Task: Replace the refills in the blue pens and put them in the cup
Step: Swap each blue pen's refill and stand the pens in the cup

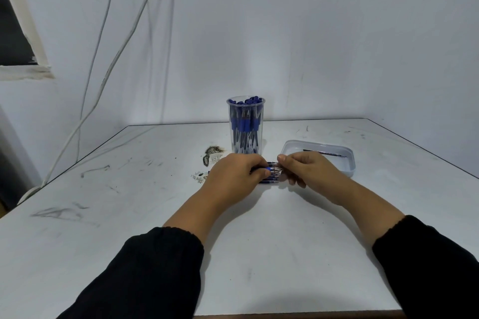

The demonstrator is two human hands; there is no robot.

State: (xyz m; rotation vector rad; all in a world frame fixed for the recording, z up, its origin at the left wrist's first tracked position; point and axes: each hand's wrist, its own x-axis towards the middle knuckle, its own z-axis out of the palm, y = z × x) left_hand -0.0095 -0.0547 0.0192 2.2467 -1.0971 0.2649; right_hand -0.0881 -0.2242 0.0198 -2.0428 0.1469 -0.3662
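Note:
A clear plastic cup packed with several blue pens stands at the middle of the white table. Just in front of it lies a small row of blue pens, partly hidden by my hands. My left hand grips a blue pen with curled fingers. My right hand pinches the pen's tip end between thumb and forefinger, right beside the left hand. Whether a refill is in the pen cannot be seen.
A shallow clear tray holding a thin dark refill sits to the right of the cup. Dark smudges and a burn mark stain the table left of the cup. White cables hang down the wall at left.

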